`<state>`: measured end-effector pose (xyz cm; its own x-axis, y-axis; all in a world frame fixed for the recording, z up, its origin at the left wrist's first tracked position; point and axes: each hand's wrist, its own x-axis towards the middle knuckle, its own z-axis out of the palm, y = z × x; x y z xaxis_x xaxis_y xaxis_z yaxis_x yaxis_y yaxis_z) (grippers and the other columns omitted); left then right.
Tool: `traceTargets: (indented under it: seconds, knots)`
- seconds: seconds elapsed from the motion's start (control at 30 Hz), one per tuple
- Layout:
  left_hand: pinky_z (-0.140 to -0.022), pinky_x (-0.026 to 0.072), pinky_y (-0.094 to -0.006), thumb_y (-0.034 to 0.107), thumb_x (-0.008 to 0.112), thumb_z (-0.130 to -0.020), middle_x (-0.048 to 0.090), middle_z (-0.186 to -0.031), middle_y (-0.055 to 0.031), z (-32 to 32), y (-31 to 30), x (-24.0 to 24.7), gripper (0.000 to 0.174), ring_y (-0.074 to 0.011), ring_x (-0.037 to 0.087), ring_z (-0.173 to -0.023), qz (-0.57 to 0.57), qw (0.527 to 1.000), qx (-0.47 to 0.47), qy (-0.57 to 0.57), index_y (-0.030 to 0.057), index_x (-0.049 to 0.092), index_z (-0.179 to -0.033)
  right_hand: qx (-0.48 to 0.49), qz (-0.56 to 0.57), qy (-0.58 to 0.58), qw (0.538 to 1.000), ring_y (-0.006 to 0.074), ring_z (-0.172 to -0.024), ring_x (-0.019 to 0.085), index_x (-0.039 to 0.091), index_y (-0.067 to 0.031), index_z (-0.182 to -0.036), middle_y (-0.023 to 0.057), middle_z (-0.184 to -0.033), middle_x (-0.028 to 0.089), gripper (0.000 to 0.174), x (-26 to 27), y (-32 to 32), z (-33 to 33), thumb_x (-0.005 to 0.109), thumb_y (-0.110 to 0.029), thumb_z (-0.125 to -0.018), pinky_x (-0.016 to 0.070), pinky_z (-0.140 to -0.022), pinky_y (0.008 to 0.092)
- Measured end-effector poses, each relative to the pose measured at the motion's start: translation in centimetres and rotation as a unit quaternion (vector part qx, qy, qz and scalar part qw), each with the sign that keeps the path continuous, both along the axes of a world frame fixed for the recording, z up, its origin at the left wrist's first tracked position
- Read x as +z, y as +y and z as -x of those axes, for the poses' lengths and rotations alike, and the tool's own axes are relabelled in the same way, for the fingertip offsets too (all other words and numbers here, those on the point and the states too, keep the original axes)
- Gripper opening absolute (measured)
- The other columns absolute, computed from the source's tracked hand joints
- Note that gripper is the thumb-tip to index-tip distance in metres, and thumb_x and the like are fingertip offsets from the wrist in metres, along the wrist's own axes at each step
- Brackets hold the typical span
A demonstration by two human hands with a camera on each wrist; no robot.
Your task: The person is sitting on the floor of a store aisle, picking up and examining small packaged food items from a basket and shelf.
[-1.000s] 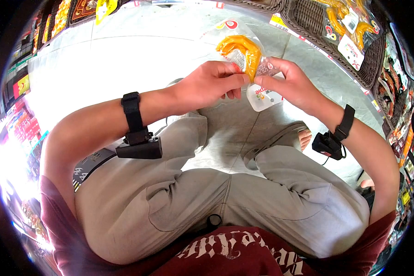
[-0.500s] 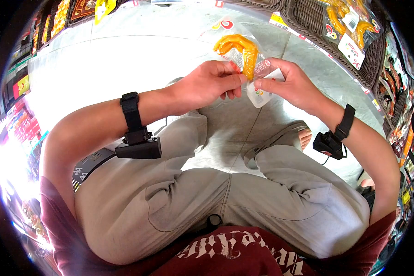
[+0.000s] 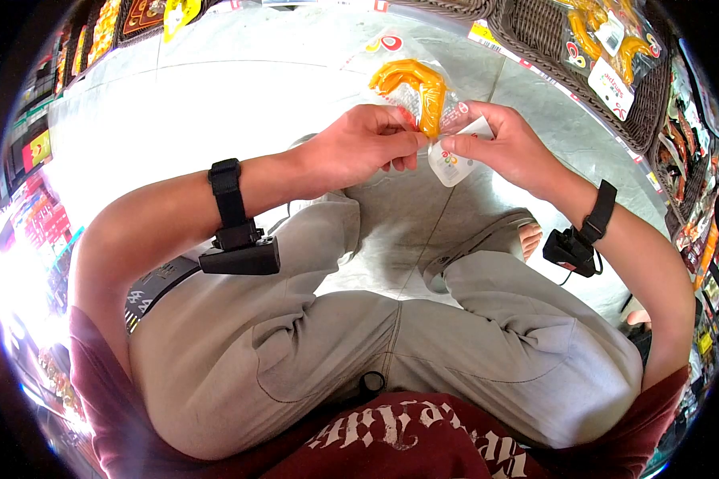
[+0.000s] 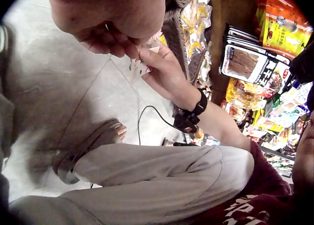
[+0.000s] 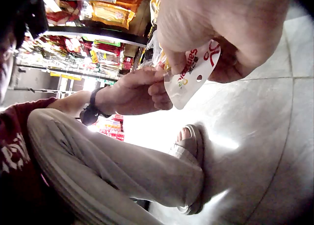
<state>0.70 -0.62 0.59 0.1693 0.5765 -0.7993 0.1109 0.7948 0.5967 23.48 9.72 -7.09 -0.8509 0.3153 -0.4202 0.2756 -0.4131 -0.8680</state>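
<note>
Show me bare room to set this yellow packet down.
For the held packet, the floor looks bare between the left arm and the baskets, though glare washes part out; a smaller patch lies between the trouser legs. It is crowded in the upper-right basket, where more yellow packets lie, and along the left edge's goods.

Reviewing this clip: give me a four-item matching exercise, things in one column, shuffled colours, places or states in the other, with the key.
Things
1. Clear packet
2. Tag
3. Wicker basket
4. Trousers

Descriptions
A. Dark brown, upper right of the head view
B. White, with printed lettering
C. Grey, covering the bent legs
D. Held by the left hand and right hand; yellow contents

Pairs: 1-D, 2-B, 3-A, 4-C
</note>
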Motion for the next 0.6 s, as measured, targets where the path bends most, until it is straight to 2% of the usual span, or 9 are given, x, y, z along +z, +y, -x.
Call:
traceTargets:
  seconds: [0.37,0.6]
  knots:
    - [-0.079,0.0493,-0.0278,0.030,0.066,-0.103,0.067,-0.089,-0.0016,0.05,0.00,0.23,0.028,-0.0097,0.061,-0.085,-0.002,1.000,-0.016,0.006,0.0030,0.072,-0.109,0.013,-0.002,-0.001,1.000,0.0066,-0.097,0.065,0.073,-0.0061,-0.117,0.0005,-0.105,0.074,0.031,0.31,0.15,0.02,0.076,-0.029,-0.097,0.0518,-0.088,0.0271]
    - [-0.079,0.0488,-0.0275,0.032,0.066,-0.103,0.066,-0.089,-0.0010,0.01,-0.15,0.61,0.029,-0.0090,0.061,-0.085,-0.013,1.000,-0.016,0.000,0.0050,0.073,-0.113,0.019,0.001,0.021,1.000,0.0064,-0.097,0.065,0.074,-0.0046,-0.114,0.0004,-0.103,0.074,0.026,0.17,0.27,0.14,0.071,-0.028,-0.101,0.0515,-0.091,0.0270]
